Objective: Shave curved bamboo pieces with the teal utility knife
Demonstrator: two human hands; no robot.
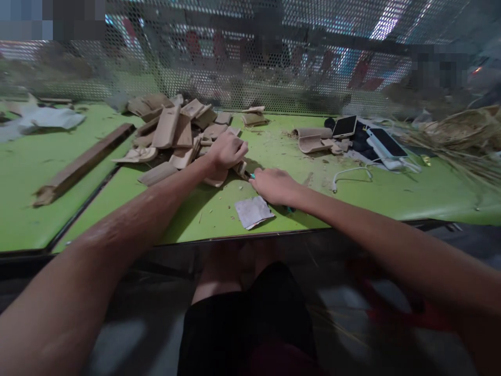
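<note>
My left hand is closed, holding down a small pale-brown piece of split bamboo on the green table. My right hand is closed around a small tool with a teal handle. Its dark tip meets the end of the bamboo piece; most of the tool is hidden in my fist, so its exact kind does not show. Beside and behind my left hand lies a heap of curved split bamboo pieces. A folded grey sheet of sandpaper or paper lies just in front of my hands.
A long wooden bar lies at the left, near a crumpled white sheet. Half-round bamboo pieces, a phone, a white device and a cable lie right. A perforated metal screen stands behind.
</note>
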